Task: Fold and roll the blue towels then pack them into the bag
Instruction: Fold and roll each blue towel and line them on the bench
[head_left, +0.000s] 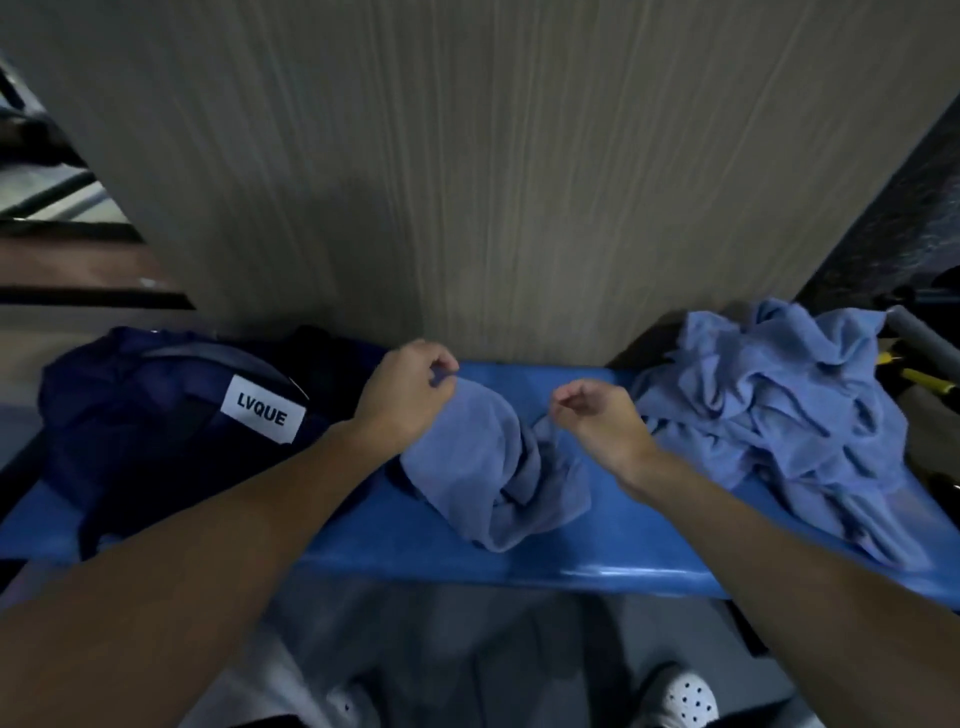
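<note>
I saw a light-blue towel (498, 467) bunched between my left hand (410, 395) and right hand (597, 415), both pinching it. A heap of towels (779, 405) lay right of my right hand; the navy bag (156, 415) slumped beside my left.

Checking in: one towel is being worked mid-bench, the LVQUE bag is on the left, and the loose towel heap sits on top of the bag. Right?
Not quite. The head view shows the loose towel heap on the right end of the bench, apart from the bag. The rest holds: one towel mid-bench, bag on the left.
</note>
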